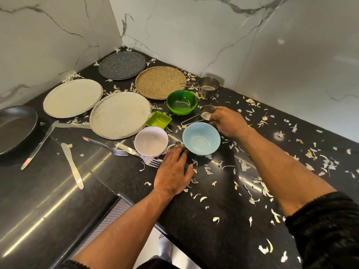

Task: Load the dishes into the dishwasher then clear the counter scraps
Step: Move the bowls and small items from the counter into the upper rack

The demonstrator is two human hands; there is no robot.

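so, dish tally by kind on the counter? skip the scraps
Plates: 4 (dark speckled, tan, two pale)
Bowls: 3 (green, white, blue)
Square green dish: 1
Steel measuring cups: 2
Forks: 2
Knives: 2
Black pan: 1
Total: 15

I log a black counter, white grey-veined marble wall, speckled charcoal plate, tan plate, green bowl, pale-blue bowl, possibly pinkish-white bowl.

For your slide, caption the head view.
Right hand grips a steel measuring cup; left hand rests on the scrap-strewn counter.
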